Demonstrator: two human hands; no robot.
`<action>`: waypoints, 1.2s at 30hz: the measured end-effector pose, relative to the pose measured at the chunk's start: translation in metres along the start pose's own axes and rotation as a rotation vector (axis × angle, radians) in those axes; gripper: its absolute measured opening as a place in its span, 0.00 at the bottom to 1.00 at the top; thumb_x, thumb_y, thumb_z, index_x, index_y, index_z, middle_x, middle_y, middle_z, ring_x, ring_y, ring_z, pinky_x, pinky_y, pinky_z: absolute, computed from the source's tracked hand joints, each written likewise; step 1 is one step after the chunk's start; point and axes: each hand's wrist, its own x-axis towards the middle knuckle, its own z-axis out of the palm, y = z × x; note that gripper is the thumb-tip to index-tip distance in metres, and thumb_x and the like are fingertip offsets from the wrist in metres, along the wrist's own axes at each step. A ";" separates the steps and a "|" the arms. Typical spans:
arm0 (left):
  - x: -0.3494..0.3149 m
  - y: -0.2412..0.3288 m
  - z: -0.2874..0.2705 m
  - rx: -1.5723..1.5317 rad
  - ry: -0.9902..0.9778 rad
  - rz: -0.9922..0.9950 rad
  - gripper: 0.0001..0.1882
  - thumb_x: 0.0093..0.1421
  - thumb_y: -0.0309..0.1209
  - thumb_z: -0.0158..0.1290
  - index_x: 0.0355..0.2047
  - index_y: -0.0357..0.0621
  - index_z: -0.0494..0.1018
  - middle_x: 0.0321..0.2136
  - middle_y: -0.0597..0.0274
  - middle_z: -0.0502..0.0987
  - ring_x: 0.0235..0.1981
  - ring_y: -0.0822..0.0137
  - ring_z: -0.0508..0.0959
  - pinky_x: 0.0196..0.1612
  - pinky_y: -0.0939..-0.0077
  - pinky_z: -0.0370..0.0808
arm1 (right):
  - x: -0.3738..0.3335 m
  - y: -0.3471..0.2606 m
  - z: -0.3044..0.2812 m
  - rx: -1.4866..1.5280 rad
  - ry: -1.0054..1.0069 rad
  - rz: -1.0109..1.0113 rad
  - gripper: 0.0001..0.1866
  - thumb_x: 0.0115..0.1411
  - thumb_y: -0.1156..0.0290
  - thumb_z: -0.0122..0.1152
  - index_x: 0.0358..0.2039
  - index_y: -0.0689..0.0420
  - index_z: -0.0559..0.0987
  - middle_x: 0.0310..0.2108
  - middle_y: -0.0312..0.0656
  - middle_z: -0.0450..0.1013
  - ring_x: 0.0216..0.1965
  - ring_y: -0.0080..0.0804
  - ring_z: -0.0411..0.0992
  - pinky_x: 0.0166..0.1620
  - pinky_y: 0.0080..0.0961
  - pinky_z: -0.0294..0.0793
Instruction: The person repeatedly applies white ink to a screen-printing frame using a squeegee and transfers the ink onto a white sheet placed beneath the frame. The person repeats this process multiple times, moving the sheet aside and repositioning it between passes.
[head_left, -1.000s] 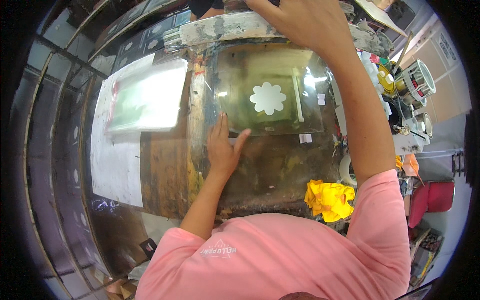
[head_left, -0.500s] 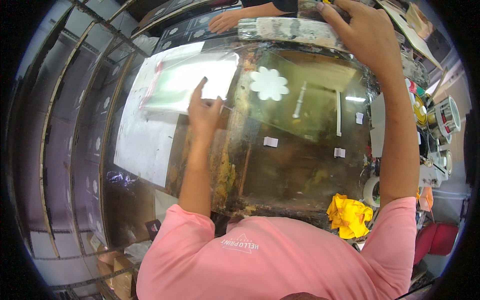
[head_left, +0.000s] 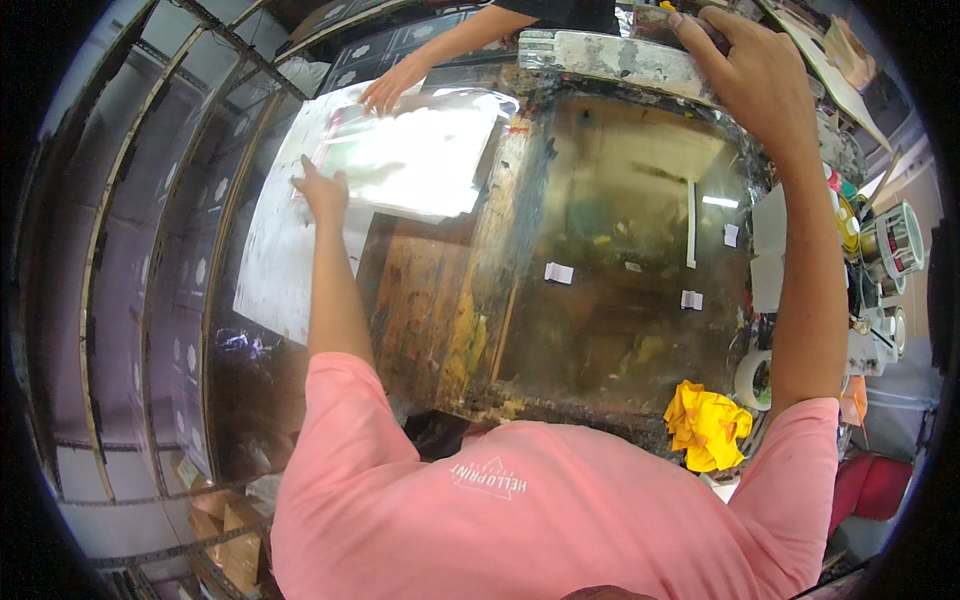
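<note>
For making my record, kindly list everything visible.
Worktop: one, brown, centre
Sheet stack: one, clear, on paper
Paper: one, white, under stack
Tabs: three, white, worktop
Strip: one, white, worktop
Bar: one, grey, top
Crumpled wad: one, yellow, lower right
Tape roll: one, whitish, right
Cans: several, mixed, right
Chair: one, red, right
Rack bars: many, brownish, left
Co-worker's hand: one, bare, at stack
Shirt: one, pink, bottom
Left hand: one, bare, by stack
Right hand: one, bare, by bar

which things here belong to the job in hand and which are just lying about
Likely in use:
shiny clear sheets, by the left hand and a co-worker's hand
white paper beneath them
paint-smeared bar, by the right hand

Likely just lying about:
crumpled yellow wad
white roll
metal can
red chair
</note>
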 end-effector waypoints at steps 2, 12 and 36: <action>-0.040 0.018 -0.001 0.194 0.135 0.190 0.49 0.63 0.47 0.66 0.76 0.38 0.57 0.76 0.37 0.57 0.75 0.47 0.63 0.76 0.42 0.54 | 0.000 -0.001 0.000 0.001 -0.037 0.008 0.25 0.64 0.50 0.59 0.24 0.61 0.80 0.24 0.54 0.77 0.33 0.55 0.77 0.41 0.48 0.67; -0.168 0.076 -0.017 -0.104 -0.053 0.817 0.42 0.62 0.51 0.67 0.67 0.37 0.70 0.68 0.44 0.70 0.71 0.46 0.67 0.76 0.32 0.50 | -0.002 0.023 0.015 0.032 -0.095 -0.002 0.28 0.69 0.43 0.57 0.40 0.59 0.85 0.33 0.52 0.81 0.35 0.58 0.79 0.43 0.48 0.75; -0.333 0.234 -0.004 -0.422 -0.528 1.139 0.35 0.66 0.56 0.57 0.63 0.43 0.76 0.62 0.40 0.76 0.66 0.41 0.72 0.71 0.39 0.62 | -0.009 0.020 0.014 0.017 0.036 -0.074 0.29 0.65 0.45 0.58 0.25 0.61 0.84 0.26 0.56 0.80 0.33 0.56 0.80 0.40 0.53 0.74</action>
